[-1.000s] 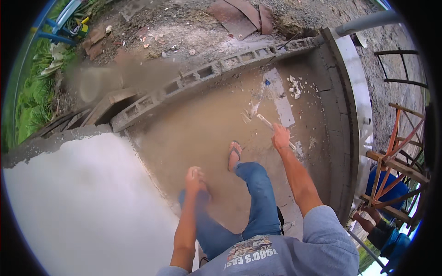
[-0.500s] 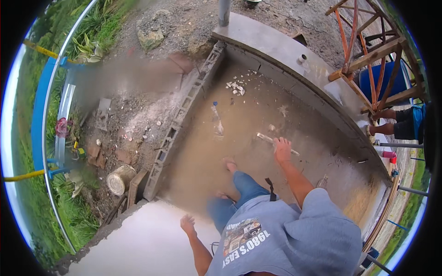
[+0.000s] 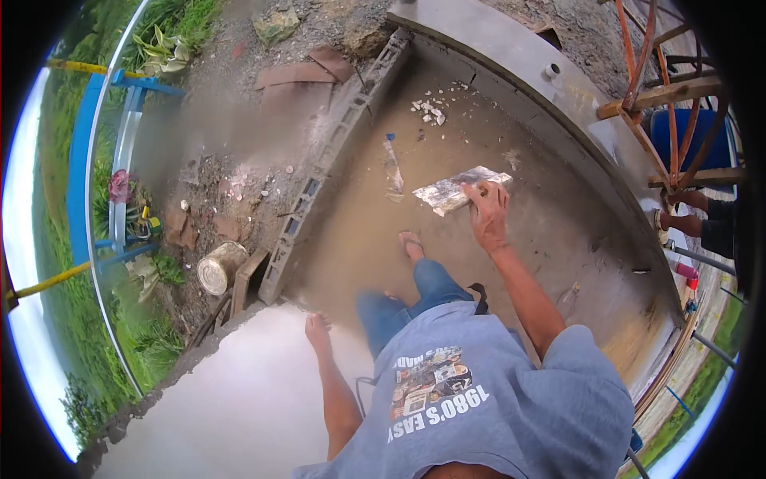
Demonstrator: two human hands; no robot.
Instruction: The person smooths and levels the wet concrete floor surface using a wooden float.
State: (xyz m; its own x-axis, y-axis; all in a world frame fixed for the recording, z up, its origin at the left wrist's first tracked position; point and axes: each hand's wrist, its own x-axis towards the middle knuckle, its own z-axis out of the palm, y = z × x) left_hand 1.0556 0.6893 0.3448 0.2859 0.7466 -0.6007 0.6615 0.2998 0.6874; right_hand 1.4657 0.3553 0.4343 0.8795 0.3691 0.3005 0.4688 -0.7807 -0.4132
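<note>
My right hand [image 3: 489,209] grips a flat, plaster-stained board [image 3: 443,195], its mottled white face tilted up over the muddy floor [image 3: 351,247]. My left hand [image 3: 317,327] hangs empty with fingers loosely apart, near the edge of a smooth white plastered surface [image 3: 207,399]; whether it touches it, I cannot tell. Past the board lie a narrow pale item with a blue end [image 3: 392,170] and a scatter of white chips [image 3: 431,112]. My sandalled feet [image 3: 412,246] stand on the floor.
A hollow-block wall [image 3: 327,168] borders the left, with a bucket [image 3: 215,271] and rubble beyond. A grey ledge [image 3: 511,40] curves along the right. A wooden frame [image 3: 638,112], blue drum [image 3: 670,136] and another person's legs [image 3: 690,227] are at the right rim.
My right hand has risen and turned the board from edge-on to showing its broad face. My left hand has moved up in the picture. The view has swung round.
</note>
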